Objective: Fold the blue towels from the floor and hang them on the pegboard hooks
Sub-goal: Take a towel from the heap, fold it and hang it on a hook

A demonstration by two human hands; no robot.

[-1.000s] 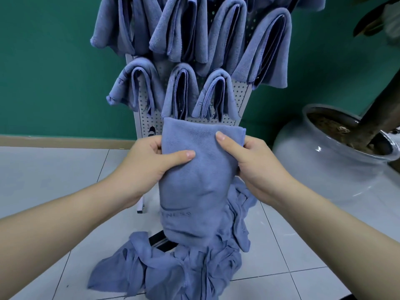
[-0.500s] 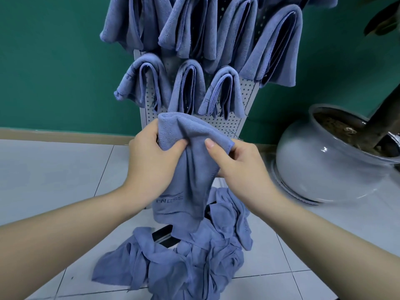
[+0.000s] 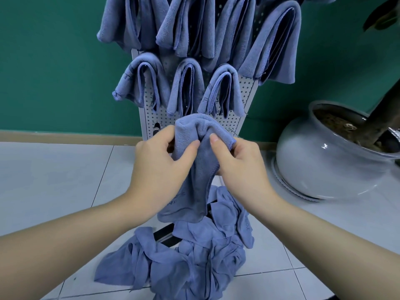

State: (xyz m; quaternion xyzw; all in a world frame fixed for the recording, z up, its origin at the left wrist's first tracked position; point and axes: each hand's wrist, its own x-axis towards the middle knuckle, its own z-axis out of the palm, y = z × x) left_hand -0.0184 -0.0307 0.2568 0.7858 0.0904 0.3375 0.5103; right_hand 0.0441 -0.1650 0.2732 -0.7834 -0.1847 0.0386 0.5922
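Towel (image 3: 195,169) in progress is held up in front of the pegboard (image 3: 232,120), just below its lowest row of hung towels, folded over at the top and hanging down narrow between both hands. Left hand (image 3: 161,167) grasps the towel's left side, thumb on the front face, fingers curled behind the cloth. Right hand (image 3: 237,163) grasps the right side the same way, thumb pressing the front, fingers wrapped behind. Thumbs sit close together, nearly touching through the fabric. Lower end of the towel dangles free, showing faint lettering, too small to read.

Pile of loose towels (image 3: 186,256) lies crumpled on the tiled floor (image 3: 54,180) at the pegboard's foot, directly under the held one, partly covering a dark base bar (image 3: 164,233).

Pegboard is white, perforated, standing against the green wall (image 3: 54,72). Three folded towels (image 3: 188,87) hang side by side in its lower row, each draped over a hook; a higher row of larger hung towels (image 3: 216,27) overlaps above them, top edge out of view. Hooks themselves are hidden by cloth.

Right of the pegboard, a round pale glossy planter (image 3: 320,161) sits on the floor, holding soil and a dark trunk (image 3: 381,109) leaning up to the right. Wooden skirting (image 3: 65,137) runs along the wall left of the pegboard.
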